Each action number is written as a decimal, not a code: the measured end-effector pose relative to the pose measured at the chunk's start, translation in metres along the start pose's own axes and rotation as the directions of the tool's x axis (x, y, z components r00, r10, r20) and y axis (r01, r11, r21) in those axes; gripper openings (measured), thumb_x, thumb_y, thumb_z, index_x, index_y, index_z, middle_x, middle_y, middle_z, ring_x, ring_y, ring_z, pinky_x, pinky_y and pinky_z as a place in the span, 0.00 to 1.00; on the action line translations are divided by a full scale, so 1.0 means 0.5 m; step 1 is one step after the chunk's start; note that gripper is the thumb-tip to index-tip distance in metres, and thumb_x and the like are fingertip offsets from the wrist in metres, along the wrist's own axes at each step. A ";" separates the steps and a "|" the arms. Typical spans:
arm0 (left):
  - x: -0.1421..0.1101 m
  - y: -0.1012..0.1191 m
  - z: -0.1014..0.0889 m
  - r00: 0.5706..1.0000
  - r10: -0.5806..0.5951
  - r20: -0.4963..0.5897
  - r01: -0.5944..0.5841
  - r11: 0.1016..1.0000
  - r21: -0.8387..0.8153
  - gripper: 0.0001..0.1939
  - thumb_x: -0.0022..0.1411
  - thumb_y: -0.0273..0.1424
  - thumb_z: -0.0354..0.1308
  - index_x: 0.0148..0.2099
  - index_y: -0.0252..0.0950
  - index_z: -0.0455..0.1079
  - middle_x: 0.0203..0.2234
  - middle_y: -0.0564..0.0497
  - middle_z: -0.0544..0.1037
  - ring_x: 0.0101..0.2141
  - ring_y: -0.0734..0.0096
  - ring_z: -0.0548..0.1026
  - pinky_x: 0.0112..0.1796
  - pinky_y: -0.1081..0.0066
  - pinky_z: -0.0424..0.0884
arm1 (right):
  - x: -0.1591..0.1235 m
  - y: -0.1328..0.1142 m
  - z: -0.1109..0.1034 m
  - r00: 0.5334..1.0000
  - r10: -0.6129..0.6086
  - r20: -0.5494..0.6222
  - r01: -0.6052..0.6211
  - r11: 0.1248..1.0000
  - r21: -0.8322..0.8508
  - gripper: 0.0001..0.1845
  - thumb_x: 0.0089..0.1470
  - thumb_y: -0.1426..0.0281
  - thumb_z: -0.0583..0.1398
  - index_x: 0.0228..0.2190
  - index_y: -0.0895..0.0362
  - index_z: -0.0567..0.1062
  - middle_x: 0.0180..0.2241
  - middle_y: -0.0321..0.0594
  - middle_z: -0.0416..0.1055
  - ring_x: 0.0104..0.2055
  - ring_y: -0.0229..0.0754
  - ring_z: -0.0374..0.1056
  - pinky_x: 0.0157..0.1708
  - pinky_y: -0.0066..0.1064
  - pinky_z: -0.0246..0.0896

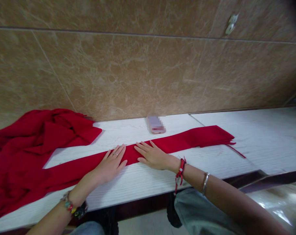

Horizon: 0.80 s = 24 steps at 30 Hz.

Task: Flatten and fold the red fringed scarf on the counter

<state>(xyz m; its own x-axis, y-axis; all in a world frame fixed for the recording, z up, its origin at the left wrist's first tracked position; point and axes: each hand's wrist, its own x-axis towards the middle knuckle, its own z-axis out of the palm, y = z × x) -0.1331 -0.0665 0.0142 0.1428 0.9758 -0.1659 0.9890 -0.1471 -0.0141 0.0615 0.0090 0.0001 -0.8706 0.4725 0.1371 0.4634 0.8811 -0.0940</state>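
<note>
A long strip of red cloth (187, 138), folded in layers, lies across the white tabletop (211, 166). Flat on its middle rests my left hand (112, 163), fingers spread, a ring on one of them. My right hand (151, 155) lies beside it on the same strip, also with its fingers stretched out; a short stretch of cloth shows between the hands. At its right end the strip has layered edges and a thin loose red strand (238, 151). Toward the left the cloth runs into loose, rumpled folds (18, 189).
A heap of crumpled red cloth (52, 130) sits at the back left by the brown tiled wall (138, 71). Behind the strip lies a phone (156, 124). A wall socket (232, 23) is at upper right. Shiny clear plastic (282, 205) shows at lower right, beyond the table's front edge.
</note>
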 end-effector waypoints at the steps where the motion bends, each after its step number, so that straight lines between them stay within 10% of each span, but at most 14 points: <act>1: 0.000 -0.003 0.001 1.000 0.011 0.004 -0.011 1.000 -0.011 0.30 0.63 0.38 0.34 0.63 0.27 0.39 0.61 0.45 0.40 0.60 0.62 0.39 0.56 0.58 0.44 | -0.012 0.015 0.001 1.000 0.014 -0.003 -0.014 1.000 -0.018 0.29 0.59 0.58 0.40 0.57 0.60 0.51 0.59 0.48 0.46 0.60 0.49 0.41 0.55 0.51 0.39; 10: -0.008 -0.019 -0.013 0.998 0.007 0.068 -0.005 1.000 -0.030 0.31 0.60 0.36 0.36 0.63 0.26 0.40 0.60 0.42 0.42 0.59 0.61 0.41 0.55 0.56 0.44 | -0.166 0.185 -0.025 0.989 0.145 0.039 -0.126 0.941 -0.314 0.20 0.59 0.71 0.43 0.49 0.59 0.65 0.57 0.53 0.50 0.59 0.57 0.43 0.47 0.60 0.49; 19: 0.091 0.127 -0.031 0.989 0.095 -0.116 -0.099 0.995 -0.026 0.32 0.62 0.42 0.36 0.62 0.26 0.43 0.60 0.41 0.43 0.60 0.59 0.40 0.55 0.55 0.45 | -0.102 0.113 -0.019 0.995 0.091 -0.045 -0.097 0.981 -0.166 0.28 0.60 0.63 0.41 0.56 0.66 0.52 0.58 0.55 0.48 0.60 0.49 0.42 0.54 0.48 0.45; 24: 0.116 0.140 -0.011 0.988 0.139 -0.070 -0.141 0.990 -0.019 0.32 0.62 0.42 0.36 0.62 0.26 0.43 0.60 0.42 0.43 0.59 0.59 0.41 0.55 0.56 0.45 | -0.147 0.181 -0.032 0.982 0.187 -0.015 -0.184 0.947 -0.262 0.23 0.60 0.66 0.42 0.54 0.61 0.58 0.57 0.52 0.51 0.59 0.50 0.45 0.52 0.53 0.46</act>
<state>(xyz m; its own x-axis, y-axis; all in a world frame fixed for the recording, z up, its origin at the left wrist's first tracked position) -0.0556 -0.0193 0.0090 0.2816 0.9546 -0.0969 0.9595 -0.2802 0.0281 0.1702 0.0543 -0.0029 -0.7663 0.6289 0.1315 0.6425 0.7526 0.1441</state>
